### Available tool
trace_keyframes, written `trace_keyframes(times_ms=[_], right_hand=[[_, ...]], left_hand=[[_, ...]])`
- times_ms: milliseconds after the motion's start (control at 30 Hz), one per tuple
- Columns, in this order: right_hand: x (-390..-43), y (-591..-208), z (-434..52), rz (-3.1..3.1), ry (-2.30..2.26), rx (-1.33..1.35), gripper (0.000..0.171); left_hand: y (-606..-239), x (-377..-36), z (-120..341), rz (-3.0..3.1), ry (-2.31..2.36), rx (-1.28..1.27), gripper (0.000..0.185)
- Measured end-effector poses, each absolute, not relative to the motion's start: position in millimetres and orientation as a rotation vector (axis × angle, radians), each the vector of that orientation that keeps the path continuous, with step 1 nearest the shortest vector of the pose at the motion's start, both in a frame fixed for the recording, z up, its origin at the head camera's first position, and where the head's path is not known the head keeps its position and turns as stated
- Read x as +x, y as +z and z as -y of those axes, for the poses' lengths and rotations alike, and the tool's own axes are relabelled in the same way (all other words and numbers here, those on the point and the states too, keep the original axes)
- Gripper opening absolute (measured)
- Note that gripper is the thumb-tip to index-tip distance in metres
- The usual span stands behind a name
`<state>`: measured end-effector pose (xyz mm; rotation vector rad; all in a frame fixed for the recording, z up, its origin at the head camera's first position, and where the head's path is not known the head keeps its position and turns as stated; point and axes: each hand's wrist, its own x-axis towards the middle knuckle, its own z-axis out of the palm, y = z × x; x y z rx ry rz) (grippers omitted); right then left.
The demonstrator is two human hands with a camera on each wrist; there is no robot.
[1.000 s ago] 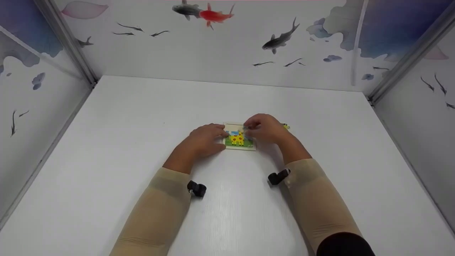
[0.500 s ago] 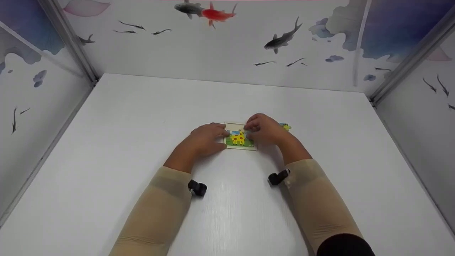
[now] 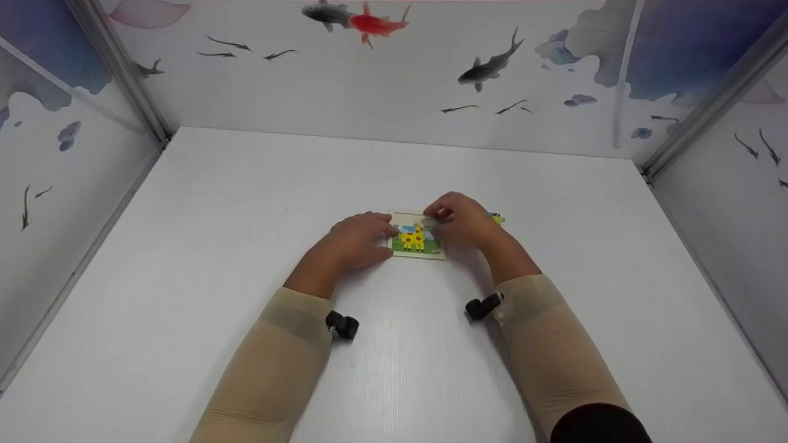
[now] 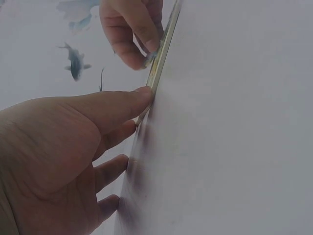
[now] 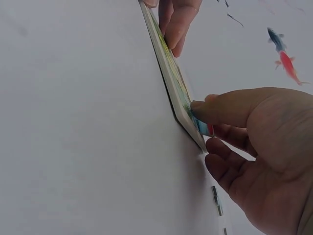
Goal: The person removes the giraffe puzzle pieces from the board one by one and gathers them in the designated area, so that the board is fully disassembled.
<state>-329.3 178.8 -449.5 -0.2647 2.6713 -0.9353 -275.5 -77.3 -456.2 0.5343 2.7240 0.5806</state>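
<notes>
The puzzle board (image 3: 415, 240) lies flat mid-table (image 3: 246, 203), giraffe picture upright toward the person. The left hand (image 3: 357, 240) rests beside it, fingers straight against its left edge. The right hand (image 3: 462, 220) pinches a piece (image 3: 429, 224) over its upper right corner.

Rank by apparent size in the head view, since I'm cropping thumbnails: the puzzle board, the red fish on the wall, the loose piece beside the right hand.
1. puzzle board
2. red fish, nearly alike, farther away, so unsure
3. loose piece, partly hidden

Matt white table (image 3: 246, 246), pale wooden puzzle board (image 3: 417, 241).
</notes>
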Motion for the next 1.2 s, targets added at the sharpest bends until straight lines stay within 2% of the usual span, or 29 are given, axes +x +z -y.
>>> trace_keyframes(times_ms=[500, 800, 1200], right_hand=[[-335.2, -444.4, -201.0, -2.600, -1.361, -0.069, 0.026], [-341.8, -433.7, -251.1, -2.586, -1.525, 0.140, 0.029], [-341.1, -440.4, -315.7, -2.594, -1.540, 0.330, 0.035]], left_hand=[[-456.5, -274.2, 74.7, -2.727, 0.594, 0.482, 0.051], [-457.2, -271.3, 76.0, -2.738, 0.616, 0.461, 0.052], [-458.0, -270.5, 76.7, -2.739, 0.637, 0.469, 0.050]])
